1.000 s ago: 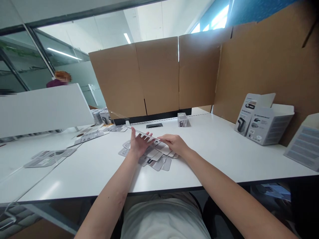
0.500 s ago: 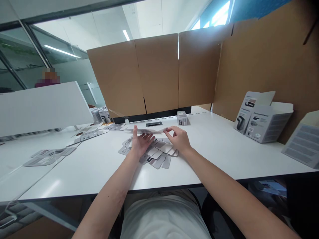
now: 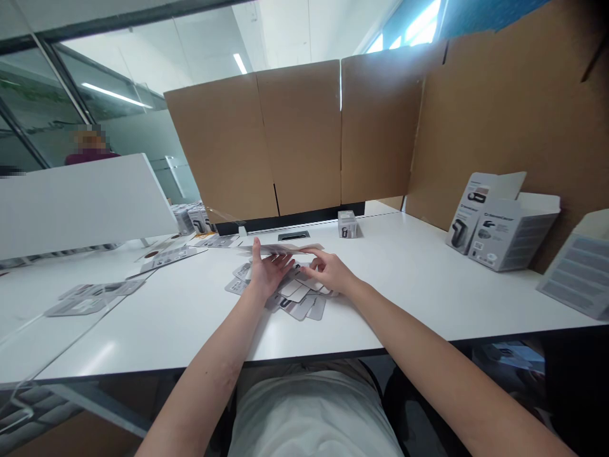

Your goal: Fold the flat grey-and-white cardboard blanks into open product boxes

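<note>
A flattened printed carton [image 3: 280, 249], seen nearly edge-on, is held just above the white desk. My left hand [image 3: 270, 273] supports it palm up, thumb raised at its left end and fingers underneath. At the right end, the index finger of my right hand [image 3: 333, 271] reaches along the carton's lower edge. Its thumb and other fingers are lower and apart from the carton, with nothing visible between them. Below both hands lies a loose pile of flat grey-and-white printed cartons [image 3: 299, 308], partly hidden by my hands.
A small closed box [image 3: 347, 225] stands at the desk's back. Open printed boxes [image 3: 499, 235] stand at right against a cardboard partition [image 3: 304, 139]; another white box [image 3: 578, 270] is nearer. More flat cartons [image 3: 95, 297] lie left. Beyond a white panel [image 3: 80, 206] is a person.
My right hand has let go of the carton's right end and moved left and slightly down, its fingers now under the edge. My left hand and the carton have barely moved.
</note>
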Tool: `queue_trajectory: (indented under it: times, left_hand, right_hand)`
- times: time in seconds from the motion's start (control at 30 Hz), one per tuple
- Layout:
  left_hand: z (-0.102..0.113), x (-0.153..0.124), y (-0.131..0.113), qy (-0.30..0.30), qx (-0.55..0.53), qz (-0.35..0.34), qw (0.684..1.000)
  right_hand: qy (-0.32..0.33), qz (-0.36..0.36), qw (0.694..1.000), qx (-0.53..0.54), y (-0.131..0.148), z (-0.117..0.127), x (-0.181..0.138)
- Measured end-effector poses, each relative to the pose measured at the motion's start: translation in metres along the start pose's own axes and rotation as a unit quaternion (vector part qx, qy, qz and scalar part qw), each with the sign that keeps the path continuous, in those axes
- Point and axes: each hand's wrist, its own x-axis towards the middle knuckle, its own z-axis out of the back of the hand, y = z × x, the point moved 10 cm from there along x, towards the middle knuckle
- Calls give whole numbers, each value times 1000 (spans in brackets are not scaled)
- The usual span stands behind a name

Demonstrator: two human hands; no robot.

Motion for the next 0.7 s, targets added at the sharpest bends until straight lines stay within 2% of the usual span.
queue_trajectory:
  times: [0.27,0.53,0.7]
  left_hand:
    - [-7,0,11,41,75,17,996]
    - [-4,4,2,34,99,-43,994]
    - [-4,4,2,32,102,-47,993]
  right_hand:
    - [61,1,998,15,-5,-18,-2]
    - [78,-3,996,-31,-6,-19,-2]
    - [79,4,995,-53,-3,-18,-3]
